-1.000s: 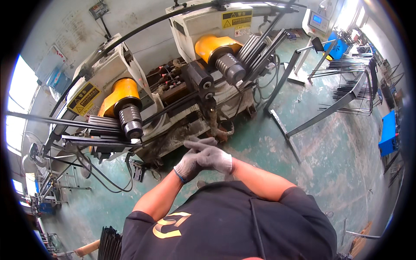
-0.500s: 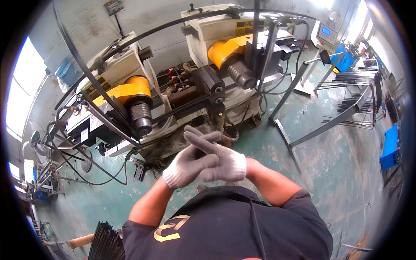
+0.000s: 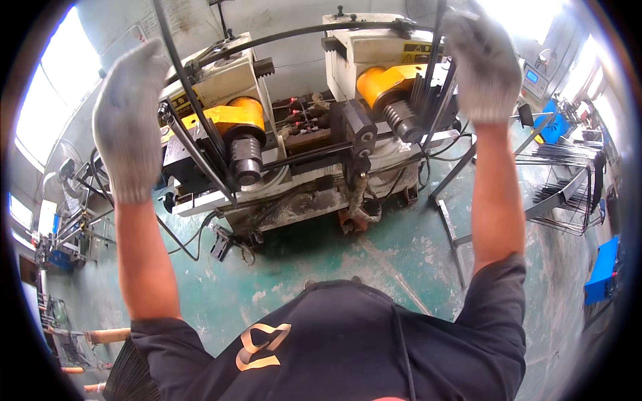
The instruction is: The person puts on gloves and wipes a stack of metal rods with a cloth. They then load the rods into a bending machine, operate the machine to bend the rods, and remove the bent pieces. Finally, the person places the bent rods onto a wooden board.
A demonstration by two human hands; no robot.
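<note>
Both my hands wear pale knitted gloves with grey palms and are raised wide apart in front of me. My left hand (image 3: 130,120) is up at the left, its fingers stretched upward beside a black bent tube (image 3: 175,57). High on the right, my right hand (image 3: 483,63) has its fingers reaching up next to the tube's other upright end; they are somewhat blurred. I see nothing held in either glove. The tube spans a bending machine (image 3: 294,194) with two yellow heads (image 3: 237,115) and dark ribbed cylinders (image 3: 246,160).
A grey metal rack (image 3: 565,184) with several thin black rods stands on the right. Beyond it is a control box with a lit screen (image 3: 533,76). A blue box (image 3: 600,271) is at the far right. Hoses and cables (image 3: 194,244) hang at the machine's left foot. More black rods (image 3: 130,371) lie at lower left.
My hands were together, fingers interlaced, in front of my chest. They have parted and risen to either side, up by the machine's tube. My view has shifted a little.
</note>
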